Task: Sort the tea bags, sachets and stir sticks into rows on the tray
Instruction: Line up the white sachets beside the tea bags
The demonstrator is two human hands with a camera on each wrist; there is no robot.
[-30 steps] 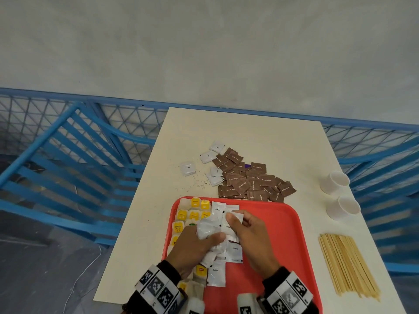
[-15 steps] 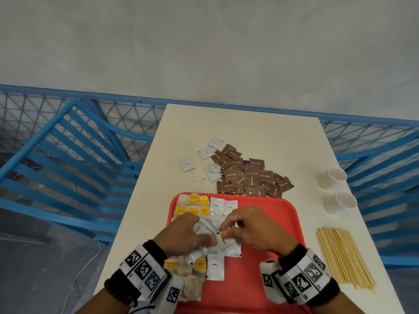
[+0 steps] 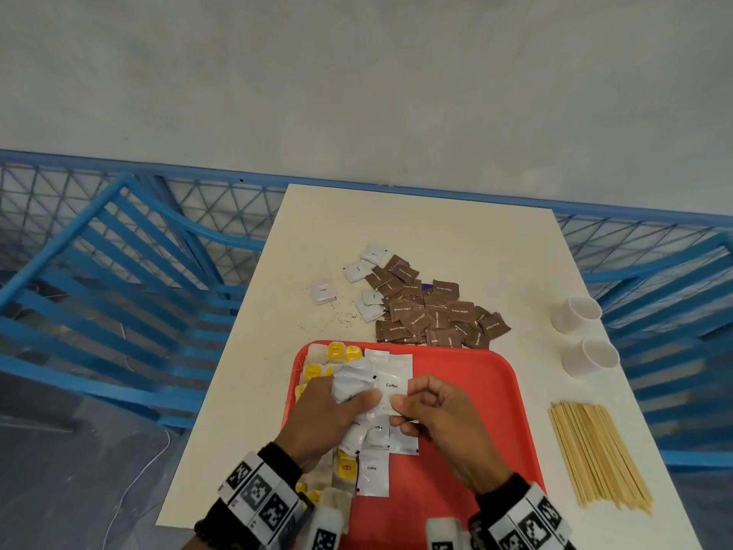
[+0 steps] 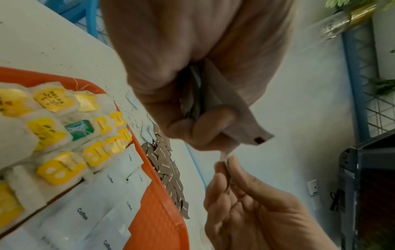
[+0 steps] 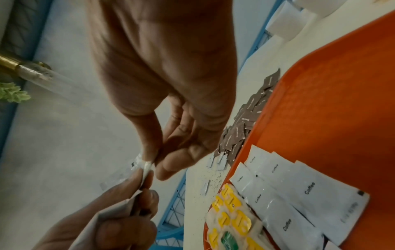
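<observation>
My left hand (image 3: 367, 398) grips a bunch of white coffee sachets (image 3: 353, 381) above the red tray (image 3: 468, 391). In the left wrist view the bunch (image 4: 235, 108) sticks out of the fist. My right hand (image 3: 398, 404) pinches the edge of one sachet (image 5: 145, 165) from that bunch between thumb and forefinger. Tea bags (image 3: 335, 351) with yellow tags fill the tray's left side. Beside them lies a column of coffee sachets (image 3: 373, 474). Wooden stir sticks (image 3: 595, 458) lie in a bundle on the table right of the tray.
A heap of brown sugar sachets (image 3: 432, 315) lies just beyond the tray, with a few loose white sachets (image 3: 323, 291) to its left. Two white paper cups (image 3: 577, 315) stand at the right edge. Blue railings surround the table.
Both hands have lifted off the tray's sachets. The left now holds a gathered bunch and the right has moved in to pinch one sachet's edge.
</observation>
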